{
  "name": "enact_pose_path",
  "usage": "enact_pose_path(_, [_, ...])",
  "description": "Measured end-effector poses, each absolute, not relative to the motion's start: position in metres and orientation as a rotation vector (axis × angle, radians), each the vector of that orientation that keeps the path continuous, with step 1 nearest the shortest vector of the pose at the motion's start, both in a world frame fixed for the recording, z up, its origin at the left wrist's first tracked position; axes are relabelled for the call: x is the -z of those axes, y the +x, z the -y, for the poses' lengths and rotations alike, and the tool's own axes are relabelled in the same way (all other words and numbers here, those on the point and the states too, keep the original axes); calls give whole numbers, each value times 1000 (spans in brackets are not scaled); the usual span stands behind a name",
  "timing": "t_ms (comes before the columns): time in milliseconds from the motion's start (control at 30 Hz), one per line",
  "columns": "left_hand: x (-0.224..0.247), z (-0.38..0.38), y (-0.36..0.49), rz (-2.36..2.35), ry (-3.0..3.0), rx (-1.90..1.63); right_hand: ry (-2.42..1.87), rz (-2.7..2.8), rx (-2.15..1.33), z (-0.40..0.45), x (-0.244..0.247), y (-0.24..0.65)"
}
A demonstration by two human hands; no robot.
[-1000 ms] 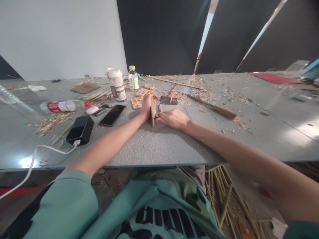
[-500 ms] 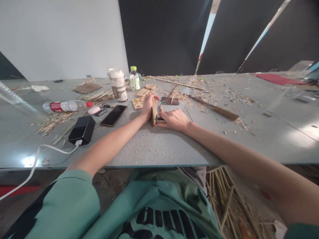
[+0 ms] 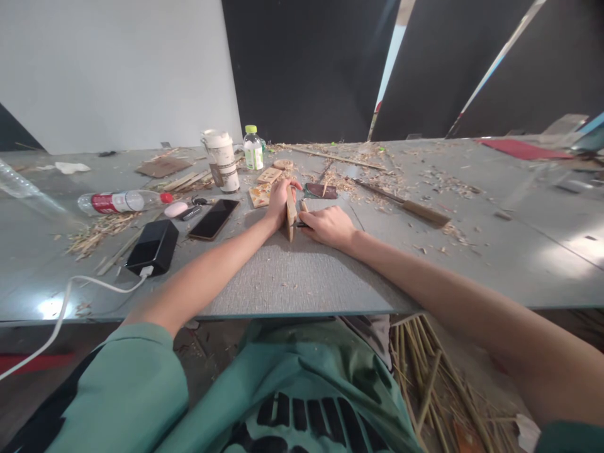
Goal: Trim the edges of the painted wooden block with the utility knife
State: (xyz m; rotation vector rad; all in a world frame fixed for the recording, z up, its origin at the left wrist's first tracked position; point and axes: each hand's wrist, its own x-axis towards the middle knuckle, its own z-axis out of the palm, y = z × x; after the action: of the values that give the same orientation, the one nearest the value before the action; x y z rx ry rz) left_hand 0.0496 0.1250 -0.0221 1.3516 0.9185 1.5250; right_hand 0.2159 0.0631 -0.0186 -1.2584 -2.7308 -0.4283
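- Our left hand [image 3: 278, 200] is pinching the wooden board [image 3: 289, 217], which stands on its edge on the worktop [image 3: 278, 280], back from the middle of the front edge.
- Our right hand [image 3: 330, 225] is curled around a thin dark tool [image 3: 301, 224], just to the right of the board; the tip points at the board, but we cannot tell whether the 2 touch.
- To work well here, we would press the board's lower edge firmly against the worktop, so that it does not rock under the tool.
- We would favour short, light strokes from a low, rested wrist, with our left hand out of the tip's path.
- The board looks thin, flat and pale; bare wood like this may splinter if we force the tool across the grain.
- The worktop is grey and finely streaked near the front edge, with dry, curly shavings [image 3: 346, 184] strewn towards the back edge.
- Behind our hands lies a dull brown block [image 3: 321, 190]; towards the right edge, a long tool has a rounded wooden handle [image 3: 426, 212].
- Towards the left edge lie a glossy, flat phone [image 3: 214, 219] and a smooth black box [image 3: 153, 246].
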Motion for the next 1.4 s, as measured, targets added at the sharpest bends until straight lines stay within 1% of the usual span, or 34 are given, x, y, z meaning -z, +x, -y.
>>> enact_pose_path(367, [24,-130,51,-929,1320,-1512,-1209,2854,439,-65,16,215])
enact_pose_path(700, [27,-133,51,-915,1304,-1527,-1232,2758,467,-61,15,216])
enact_pose_path(1067, [22,-127,50,-925,1303,-1491,-1239,2788,443,-63,13,215])
enact_pose_path(1400, [28,-132,50,-910,1327,-1519,-1213,2886,432,-63,11,213])
